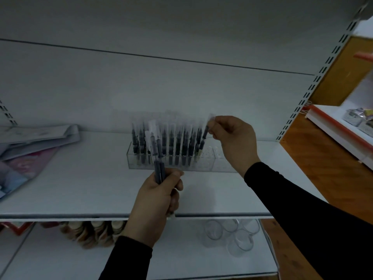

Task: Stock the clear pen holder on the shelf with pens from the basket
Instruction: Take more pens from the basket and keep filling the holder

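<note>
A clear pen holder [220, 165] stands on the white shelf [80, 190], with several dark pens in clear sleeves upright in its left and middle slots. Its right end shows bare holes. My right hand [232, 138] pinches the top of one sleeved pen [204, 136], which leans at the right end of the filled row with its tip at the holder. My left hand [157, 201] is in front of the holder and grips a small bunch of sleeved pens [158, 158] pointing up. The basket is out of sight.
Flat packets and booklets [36, 142] lie at the shelf's left. On the lower shelf stand clear glasses [232, 235] and brown items [90, 233]. A slotted upright [314, 81] bounds the shelf on the right; beyond it are a wooden floor and another display.
</note>
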A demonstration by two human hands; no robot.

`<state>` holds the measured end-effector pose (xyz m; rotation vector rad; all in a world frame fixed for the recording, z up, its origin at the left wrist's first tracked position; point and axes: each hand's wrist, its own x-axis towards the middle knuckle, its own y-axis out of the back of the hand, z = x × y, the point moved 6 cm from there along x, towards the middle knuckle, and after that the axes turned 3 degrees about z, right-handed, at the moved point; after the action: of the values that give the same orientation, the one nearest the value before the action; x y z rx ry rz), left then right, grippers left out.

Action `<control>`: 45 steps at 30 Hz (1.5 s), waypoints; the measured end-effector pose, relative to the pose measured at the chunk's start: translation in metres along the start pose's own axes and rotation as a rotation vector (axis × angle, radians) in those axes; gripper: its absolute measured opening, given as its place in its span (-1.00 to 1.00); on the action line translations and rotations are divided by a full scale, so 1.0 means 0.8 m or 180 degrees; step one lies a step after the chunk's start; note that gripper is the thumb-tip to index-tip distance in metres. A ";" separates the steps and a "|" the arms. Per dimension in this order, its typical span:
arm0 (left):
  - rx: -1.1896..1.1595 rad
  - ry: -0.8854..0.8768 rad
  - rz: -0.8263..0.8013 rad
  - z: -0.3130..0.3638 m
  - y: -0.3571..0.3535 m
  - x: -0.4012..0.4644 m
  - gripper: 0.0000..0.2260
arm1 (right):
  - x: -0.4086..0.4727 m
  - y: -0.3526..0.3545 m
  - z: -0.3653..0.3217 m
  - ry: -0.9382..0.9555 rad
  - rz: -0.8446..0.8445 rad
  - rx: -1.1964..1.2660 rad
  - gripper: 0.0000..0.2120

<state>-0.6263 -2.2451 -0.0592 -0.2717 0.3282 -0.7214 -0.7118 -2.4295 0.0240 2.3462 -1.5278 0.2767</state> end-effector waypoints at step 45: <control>-0.0042 0.0362 -0.0456 -0.005 -0.039 -0.021 -0.65 | -0.018 0.012 0.000 -0.1197 -0.0508 0.1121 -0.83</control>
<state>-0.6584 -2.2566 -0.0482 -0.2691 0.4248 -0.8781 -0.7267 -2.4209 0.0204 2.9155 -1.5374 0.0694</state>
